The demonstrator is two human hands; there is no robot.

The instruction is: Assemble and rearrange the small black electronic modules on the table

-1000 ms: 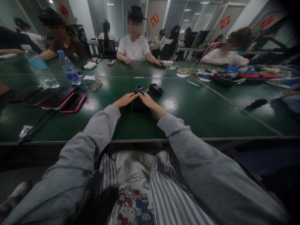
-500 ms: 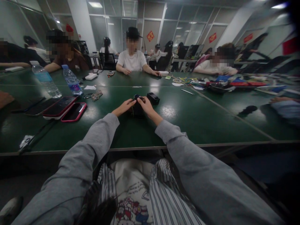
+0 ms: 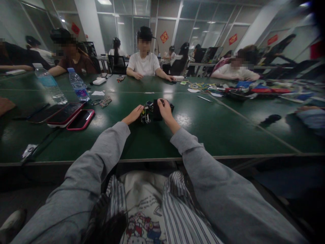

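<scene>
Both my arms in grey sleeves reach out over the dark green table [image 3: 215, 132]. My right hand [image 3: 165, 109] is closed around a small black box [image 3: 156, 112], lifted and tilted off the tabletop. My left hand [image 3: 133, 114] rests beside a small black device with shiny parts [image 3: 146, 113], its fingertips touching it. Another small black box [image 3: 171, 106] is partly hidden behind my right hand.
Three phones [image 3: 68, 115] lie at the left, with two water bottles [image 3: 77, 84] and glasses [image 3: 103, 101] behind them. A cable [image 3: 38, 144] runs by the near-left edge. Colourful clutter [image 3: 254, 90] covers the far right. Several other people sit around the table.
My right hand has raised the black box up and to the right, uncovering the small device. My left hand has stayed beside it. The camera view tilted slightly.
</scene>
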